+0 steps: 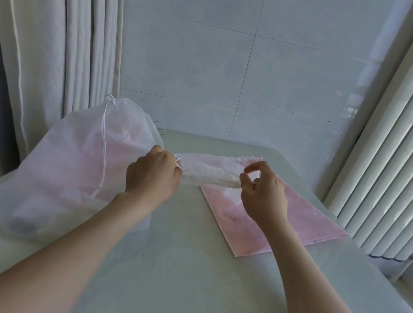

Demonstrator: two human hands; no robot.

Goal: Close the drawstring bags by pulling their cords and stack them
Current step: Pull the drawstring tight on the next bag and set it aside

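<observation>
sheer pink bag (264, 223), puckered mouth (208, 173)

Both bare forearms reached forward from the lower edge, converging slightly. The left hand (152, 173) showed its back, fingers curled in a fist round one end of the bag's (209, 172) gathered mouth. The right hand (263, 195), near it, pinched the other end between thumb and fingers, forefinger arched above.

No text, label or number can be read anywhere.
</observation>
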